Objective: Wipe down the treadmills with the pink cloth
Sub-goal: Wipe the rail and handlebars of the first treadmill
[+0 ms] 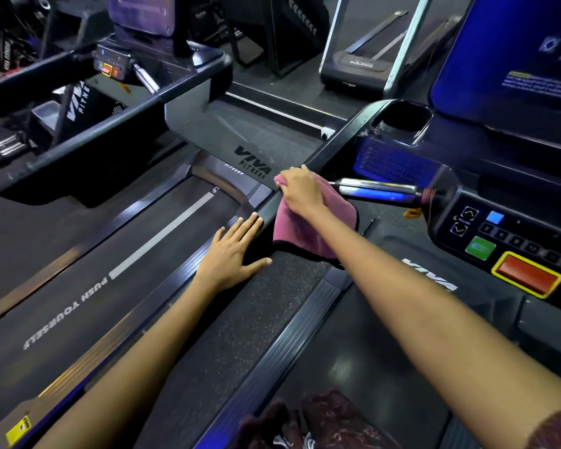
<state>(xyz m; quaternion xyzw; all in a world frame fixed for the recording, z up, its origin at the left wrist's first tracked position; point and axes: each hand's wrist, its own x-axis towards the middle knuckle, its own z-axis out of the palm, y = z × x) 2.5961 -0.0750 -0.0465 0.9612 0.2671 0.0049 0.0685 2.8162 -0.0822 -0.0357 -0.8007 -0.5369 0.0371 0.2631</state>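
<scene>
My right hand grips the pink cloth against the black side arm of the right treadmill, just left of its chrome handle. The rest of the cloth hangs down below the hand. My left hand lies flat with straight, spread fingers on the side rail of the left treadmill, beside its belt printed "PUSH YOURSELF". The two hands are a short way apart.
The right treadmill's console with green and red buttons and a blue screen stands at the right. A cup holder sits above the chrome handle. Another treadmill's handrail crosses the upper left. Speckled floor runs between the two machines.
</scene>
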